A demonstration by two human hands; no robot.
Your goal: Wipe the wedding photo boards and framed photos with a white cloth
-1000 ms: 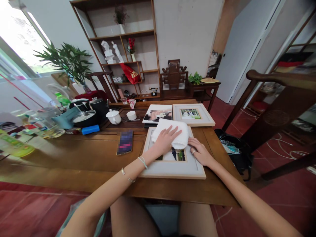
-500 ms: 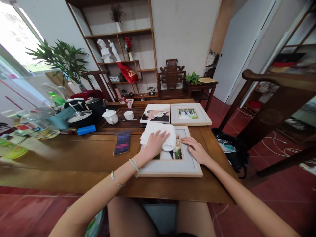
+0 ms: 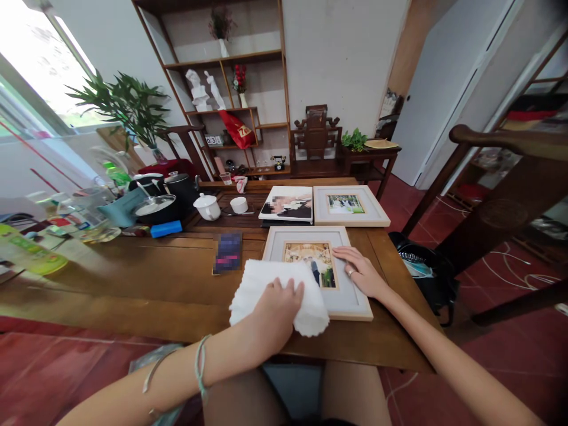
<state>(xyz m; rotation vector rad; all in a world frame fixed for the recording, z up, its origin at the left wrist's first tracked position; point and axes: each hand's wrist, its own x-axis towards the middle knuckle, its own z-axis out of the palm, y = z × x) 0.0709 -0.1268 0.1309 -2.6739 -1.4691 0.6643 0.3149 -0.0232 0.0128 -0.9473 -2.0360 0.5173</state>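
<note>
A white cloth (image 3: 266, 278) lies over the lower left part of a picture frame (image 3: 359, 309) and sticks out past its left edge. My left hand (image 3: 279, 307) grips the cloth from above with bent fingers. My right hand (image 3: 361, 271), a ring on one finger, rests flat on the right border of the frame, fingers stretched toward the photo (image 3: 326, 260). The photo's lower left corner is hidden under the cloth. The frame lies face up on the wooden table (image 3: 177, 284).
Behind lie a second framed photo (image 3: 381, 218) and a stacked picture panel (image 3: 277, 198). A phone (image 3: 228, 253) is to the left. Farther left stand a lidded white cup (image 3: 207, 208), a small white cup (image 3: 238, 205), a blue block (image 3: 166, 229), pots and bottles. A chair (image 3: 501, 177) stands right.
My left hand has drawn the cloth toward me and to the left, uncovering the top of the frame and photo. My right hand stays on the frame. The view has shifted slightly.
</note>
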